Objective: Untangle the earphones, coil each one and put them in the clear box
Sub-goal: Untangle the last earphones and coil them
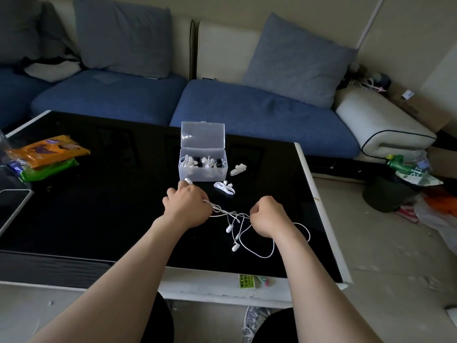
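Note:
A white earphone cable [257, 246] lies tangled on the black table [111, 206], its two earbuds [229, 229] dangling between my hands. My left hand [188, 206] grips one end of the cable, fingers curled. My right hand [268, 215] pinches the cable further along, and a loop trails toward the table's front right. The clear box [202, 164] stands open just beyond my left hand, lid upright, with several coiled white and black earphones inside. Two white cord holders [224, 188] lie on the table to the right of the box.
Orange and green snack packs [47, 157] lie at the table's left, with a phone [12, 206] near the left edge. A blue sofa [247, 112] runs behind the table. A dark bin and litter [390, 191] sit on the floor to the right.

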